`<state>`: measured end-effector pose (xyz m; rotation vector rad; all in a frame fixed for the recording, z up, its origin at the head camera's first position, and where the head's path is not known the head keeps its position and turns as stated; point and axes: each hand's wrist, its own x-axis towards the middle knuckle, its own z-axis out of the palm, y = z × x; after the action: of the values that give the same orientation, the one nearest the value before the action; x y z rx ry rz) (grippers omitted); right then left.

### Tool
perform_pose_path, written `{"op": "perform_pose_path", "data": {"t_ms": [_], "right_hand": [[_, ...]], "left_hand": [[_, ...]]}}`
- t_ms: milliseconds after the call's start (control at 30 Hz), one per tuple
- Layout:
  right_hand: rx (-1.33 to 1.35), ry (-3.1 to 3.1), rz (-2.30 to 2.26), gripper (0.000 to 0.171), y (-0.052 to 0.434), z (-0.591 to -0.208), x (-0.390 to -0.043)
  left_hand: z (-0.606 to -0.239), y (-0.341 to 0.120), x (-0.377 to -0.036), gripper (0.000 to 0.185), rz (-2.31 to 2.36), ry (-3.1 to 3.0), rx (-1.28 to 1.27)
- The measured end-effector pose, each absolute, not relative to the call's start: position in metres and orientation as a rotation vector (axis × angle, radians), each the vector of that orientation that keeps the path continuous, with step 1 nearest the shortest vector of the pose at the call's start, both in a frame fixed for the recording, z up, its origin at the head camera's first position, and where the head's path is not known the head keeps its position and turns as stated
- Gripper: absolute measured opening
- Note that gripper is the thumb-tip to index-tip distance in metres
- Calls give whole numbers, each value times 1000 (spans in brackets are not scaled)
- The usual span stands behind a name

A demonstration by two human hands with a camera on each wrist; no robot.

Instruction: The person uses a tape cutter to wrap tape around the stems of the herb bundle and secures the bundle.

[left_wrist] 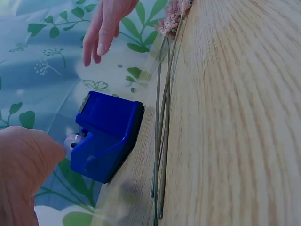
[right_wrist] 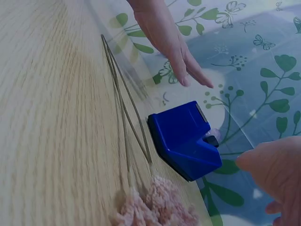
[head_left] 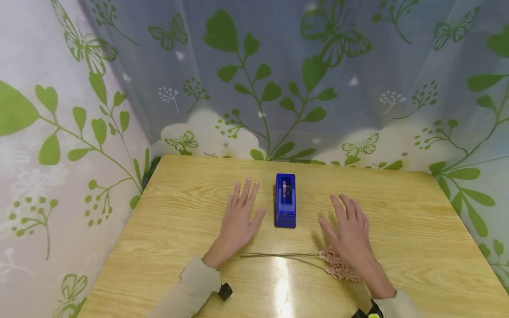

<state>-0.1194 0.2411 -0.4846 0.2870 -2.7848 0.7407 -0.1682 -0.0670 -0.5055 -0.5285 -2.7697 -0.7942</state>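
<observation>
Blue tape dispenser [head_left: 285,201] stands upright on the wooden tabletop [head_left: 417,229], roughly centred between the two hands, long axis pointing away from the person. Tape roll visible in its top slot.

Left hand [head_left: 240,216] lies palm down on the tabletop just left of the dispenser, fingers straight and slightly spread, thumb pointing toward the dispenser base. Near, not touching it. Holds nothing.

Right hand [head_left: 350,232] lies palm down to the right of the dispenser, fingers straight and loosely spread, a little farther from it than the left. Holds nothing. Its heel sits over the fluffy end of the dried stems; actual contact can't be confirmed.

Dried stems [head_left: 278,256]: thin bundle lying flat on the tabletop in front of the dispenser, nearer the person, running left to right. Pinkish fluffy heads [head_left: 338,265] at the right end, bare stalk ends toward the left wrist.

Beige sleeves on both arms. Leaf-and-butterfly curtain [head_left: 254,79] hangs behind and left of the tabletop.
</observation>
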Motion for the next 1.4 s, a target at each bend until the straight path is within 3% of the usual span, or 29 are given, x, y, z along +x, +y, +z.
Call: {"op": "perform_pose_path", "data": {"t_ms": [433, 867, 1400], "right_hand": [[487, -2739, 1069, 33, 197, -486, -137], [396, -2753, 1505, 32, 190, -489, -157], [4, -2585, 2014, 30, 169, -492, -163]], "left_hand": [[-506, -60, -187, 94, -1086, -2870, -799], [-498, -39, -208, 91, -1134, -2915, -1064], [-500, -44, -199, 89, -1026, -2914, -1016]]}}
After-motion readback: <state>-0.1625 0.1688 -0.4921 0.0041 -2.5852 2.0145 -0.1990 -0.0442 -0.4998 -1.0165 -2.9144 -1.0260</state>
